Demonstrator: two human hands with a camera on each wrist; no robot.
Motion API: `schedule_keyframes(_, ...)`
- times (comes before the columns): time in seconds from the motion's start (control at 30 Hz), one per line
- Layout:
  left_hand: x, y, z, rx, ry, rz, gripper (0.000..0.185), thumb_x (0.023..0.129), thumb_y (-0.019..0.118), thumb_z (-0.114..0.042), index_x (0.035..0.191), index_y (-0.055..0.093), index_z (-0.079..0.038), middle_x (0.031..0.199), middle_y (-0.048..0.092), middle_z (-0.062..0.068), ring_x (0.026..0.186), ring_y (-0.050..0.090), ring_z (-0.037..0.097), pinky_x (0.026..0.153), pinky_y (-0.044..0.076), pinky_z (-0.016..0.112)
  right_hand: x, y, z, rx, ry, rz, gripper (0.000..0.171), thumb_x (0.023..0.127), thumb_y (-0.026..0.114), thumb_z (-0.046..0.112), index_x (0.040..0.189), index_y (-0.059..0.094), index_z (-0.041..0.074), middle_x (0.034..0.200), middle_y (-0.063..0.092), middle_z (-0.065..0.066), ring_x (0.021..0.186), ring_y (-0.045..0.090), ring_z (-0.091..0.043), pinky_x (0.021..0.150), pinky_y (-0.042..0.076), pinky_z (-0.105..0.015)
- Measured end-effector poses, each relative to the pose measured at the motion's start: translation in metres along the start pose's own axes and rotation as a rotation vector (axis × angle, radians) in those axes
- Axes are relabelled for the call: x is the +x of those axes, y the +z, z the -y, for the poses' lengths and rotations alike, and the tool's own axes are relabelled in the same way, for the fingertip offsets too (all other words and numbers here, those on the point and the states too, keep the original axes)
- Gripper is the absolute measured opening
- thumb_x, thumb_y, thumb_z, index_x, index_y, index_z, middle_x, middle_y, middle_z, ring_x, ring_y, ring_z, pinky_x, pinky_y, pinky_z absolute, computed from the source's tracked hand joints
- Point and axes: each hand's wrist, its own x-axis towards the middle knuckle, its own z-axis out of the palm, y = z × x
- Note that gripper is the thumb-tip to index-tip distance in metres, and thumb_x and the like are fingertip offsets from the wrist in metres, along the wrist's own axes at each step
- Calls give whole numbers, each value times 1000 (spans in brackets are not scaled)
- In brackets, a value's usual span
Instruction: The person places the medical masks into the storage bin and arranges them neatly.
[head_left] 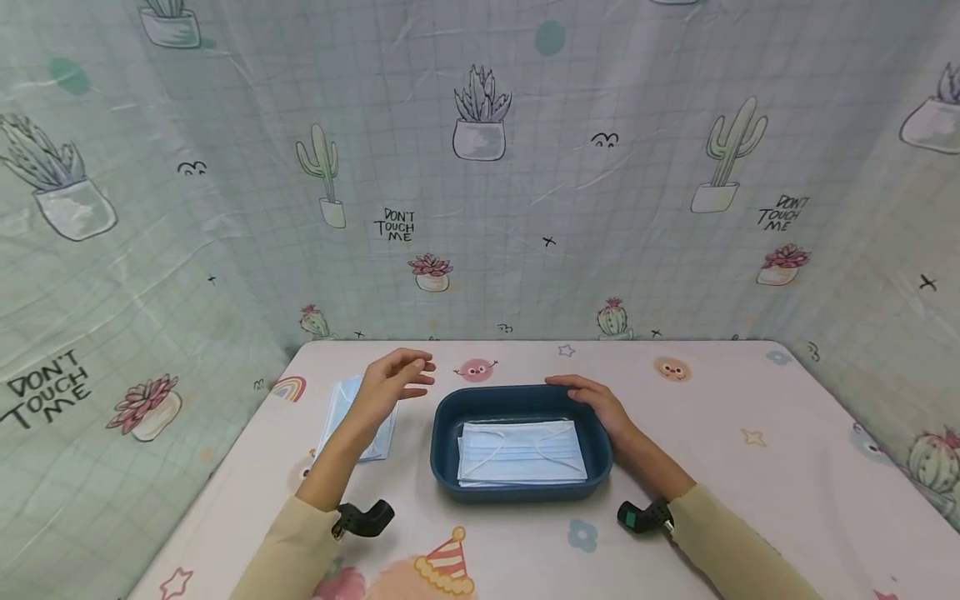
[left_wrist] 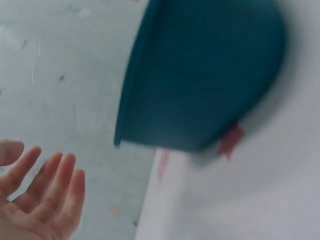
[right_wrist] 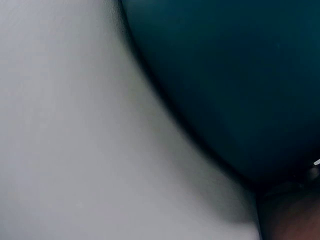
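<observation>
A dark blue plastic bin stands on the table, with a small stack of light blue face masks lying flat inside and white ear loops on top. My right hand holds the bin's far right corner, the thumb on the rim's inner side and fingers along the back. Only a dim bit of that hand shows in the right wrist view. To the left of the bin, my left hand hovers with loosely bent, parted fingers and nothing in them. Below it lie more face masks, partly covered by the forearm.
The table has a pale cloth printed with cartoon figures. Behind it and along both sides hang patterned curtains with cactus drawings. A black wrist camera sticks out from the left wrist, and another camera from the right.
</observation>
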Motion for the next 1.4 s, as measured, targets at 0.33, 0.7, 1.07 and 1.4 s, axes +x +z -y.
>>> schedule_keyframes(0.33,-10,-60,41,-23,-177,-233,40,109,52,-26,141,56,-3,134,66,21,107,73,21,98,60,37,1,0,-1,13,14,4,44,105,39,10,143,59,1,154,53,-18,131,52,6,106,38,-9)
schedule_keyframes(0.7,-18,-96,79,418,-274,-315,37,105,54,-23,135,61,-3,132,64,23,119,63,36,95,56,42,-1,-4,-4,80,-1,11,43,105,40,7,143,55,-6,143,64,3,130,54,6,104,45,-12)
schedule_keyframes(1.07,-29,-118,73,626,-441,-152,52,90,74,-27,129,59,4,122,67,31,93,67,32,72,55,35,0,-1,-5,64,-7,9,43,105,39,7,143,56,-5,148,61,-7,130,54,6,105,45,-12)
schedule_keyframes(1.4,-30,-116,74,627,-480,-165,45,85,78,-15,123,63,5,101,70,22,79,63,23,61,48,27,1,0,-5,61,15,12,44,106,38,8,144,56,-3,154,54,-17,130,54,5,104,46,-12)
